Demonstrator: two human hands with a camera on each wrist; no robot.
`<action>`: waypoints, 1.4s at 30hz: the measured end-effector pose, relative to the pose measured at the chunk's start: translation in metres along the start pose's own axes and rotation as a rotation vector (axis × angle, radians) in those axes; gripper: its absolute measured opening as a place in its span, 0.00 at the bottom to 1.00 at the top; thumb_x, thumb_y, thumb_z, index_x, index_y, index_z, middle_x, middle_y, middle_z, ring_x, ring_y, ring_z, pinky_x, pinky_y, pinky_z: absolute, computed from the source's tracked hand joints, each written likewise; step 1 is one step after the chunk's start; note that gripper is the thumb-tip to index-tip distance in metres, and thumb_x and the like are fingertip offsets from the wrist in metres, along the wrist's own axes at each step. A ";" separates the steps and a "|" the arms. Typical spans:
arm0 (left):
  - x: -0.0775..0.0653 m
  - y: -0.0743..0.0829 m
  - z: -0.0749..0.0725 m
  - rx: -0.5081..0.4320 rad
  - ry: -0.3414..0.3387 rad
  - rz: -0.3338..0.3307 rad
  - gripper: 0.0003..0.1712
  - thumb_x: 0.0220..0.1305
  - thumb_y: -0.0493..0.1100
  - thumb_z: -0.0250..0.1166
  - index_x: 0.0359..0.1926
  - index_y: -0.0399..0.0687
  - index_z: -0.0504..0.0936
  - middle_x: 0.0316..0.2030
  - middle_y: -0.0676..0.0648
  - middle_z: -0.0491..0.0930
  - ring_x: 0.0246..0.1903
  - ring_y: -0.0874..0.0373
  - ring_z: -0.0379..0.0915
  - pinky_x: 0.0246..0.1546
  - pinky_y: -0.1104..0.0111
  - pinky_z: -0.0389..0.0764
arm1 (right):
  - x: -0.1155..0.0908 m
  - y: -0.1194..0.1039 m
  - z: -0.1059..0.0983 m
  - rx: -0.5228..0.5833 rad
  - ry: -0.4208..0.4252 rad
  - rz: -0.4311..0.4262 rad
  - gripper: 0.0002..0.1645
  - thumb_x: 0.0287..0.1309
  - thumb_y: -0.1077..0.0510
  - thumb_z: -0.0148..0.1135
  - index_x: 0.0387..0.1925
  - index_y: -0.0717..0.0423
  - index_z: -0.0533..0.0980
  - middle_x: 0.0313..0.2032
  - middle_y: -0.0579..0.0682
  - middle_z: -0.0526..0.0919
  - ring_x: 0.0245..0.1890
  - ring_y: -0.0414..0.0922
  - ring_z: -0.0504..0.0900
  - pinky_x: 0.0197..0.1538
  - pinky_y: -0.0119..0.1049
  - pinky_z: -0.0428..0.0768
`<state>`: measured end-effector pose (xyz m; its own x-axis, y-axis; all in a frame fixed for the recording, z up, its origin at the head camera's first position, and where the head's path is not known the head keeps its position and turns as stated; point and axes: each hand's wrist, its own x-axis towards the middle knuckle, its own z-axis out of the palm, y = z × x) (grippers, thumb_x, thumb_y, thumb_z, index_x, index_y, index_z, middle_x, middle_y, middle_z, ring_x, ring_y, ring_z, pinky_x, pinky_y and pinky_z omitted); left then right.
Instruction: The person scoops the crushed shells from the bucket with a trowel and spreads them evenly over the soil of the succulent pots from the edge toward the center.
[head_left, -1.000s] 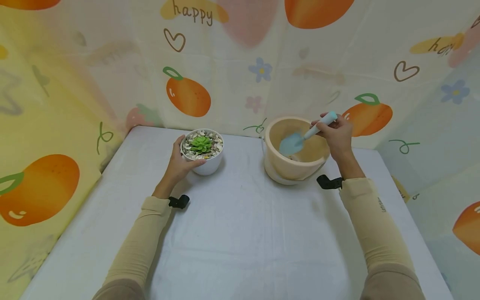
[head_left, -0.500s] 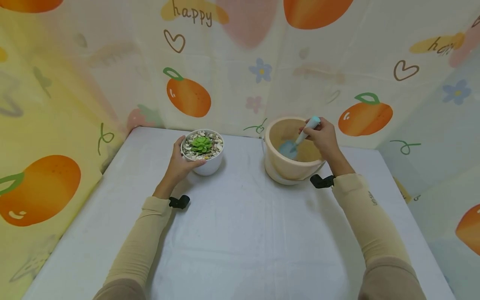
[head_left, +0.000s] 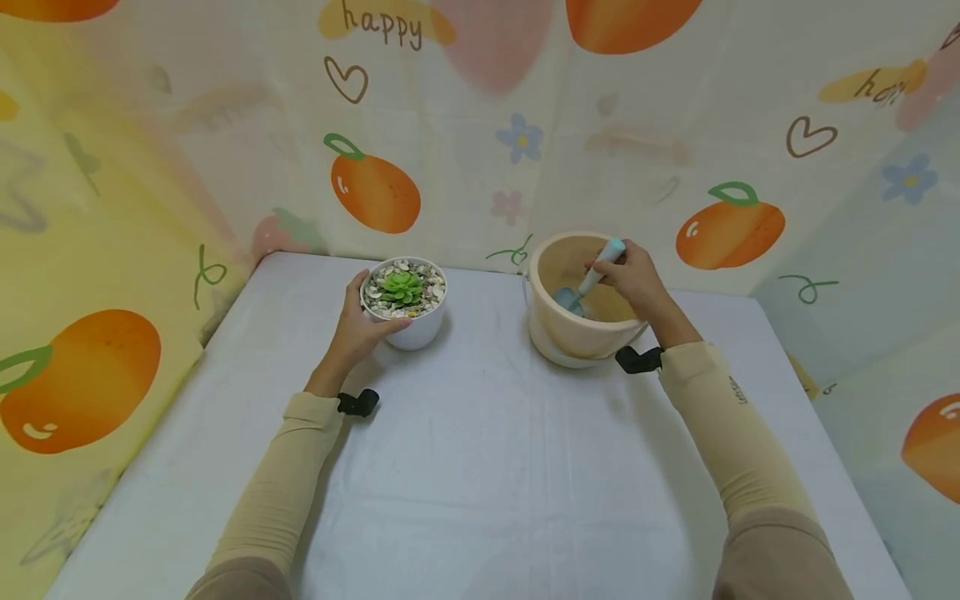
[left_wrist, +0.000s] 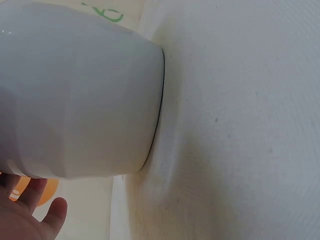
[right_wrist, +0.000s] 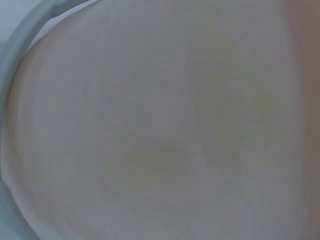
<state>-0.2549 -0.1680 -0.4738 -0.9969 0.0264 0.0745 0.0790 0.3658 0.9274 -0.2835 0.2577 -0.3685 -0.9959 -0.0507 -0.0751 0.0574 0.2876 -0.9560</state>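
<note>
A white pot (head_left: pixel 417 335) with a green succulent (head_left: pixel 403 288) set in pebbles stands at the back left of the table. My left hand (head_left: pixel 358 327) holds it from the left, thumb across the front below the rim and fingers round the far side. In the left wrist view, fingertips (left_wrist: pixel 56 210) show beside the pot's wall (left_wrist: pixel 85 95). Over the peach-coloured bucket (head_left: pixel 581 335), my right hand (head_left: pixel 634 279) grips the pale handle of a small trowel (head_left: pixel 594 277). The trowel slants down, its blue blade low inside the bucket. Only the bucket's outer wall (right_wrist: pixel 150 115) and its handle (right_wrist: pixel 12 65) fill the right wrist view.
A white cloth (head_left: pixel 480 467) covers the table. Behind it hangs a patterned curtain (head_left: pixel 457 192) with oranges and flowers, close to the bucket and pot. Black wrist straps with camera mounts sit on both forearms.
My right hand has moved left and slightly down with the trowel, which now stands deeper in the bucket. The left hand and pot have stayed put.
</note>
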 end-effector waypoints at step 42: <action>-0.004 0.011 -0.010 0.147 -0.078 -0.030 0.69 0.51 0.59 0.74 0.77 0.48 0.35 0.77 0.40 0.40 0.76 0.43 0.37 0.73 0.42 0.47 | -0.034 0.001 -0.039 -0.561 0.219 -0.123 0.28 0.68 0.55 0.54 0.62 0.71 0.70 0.61 0.69 0.74 0.62 0.64 0.73 0.64 0.55 0.72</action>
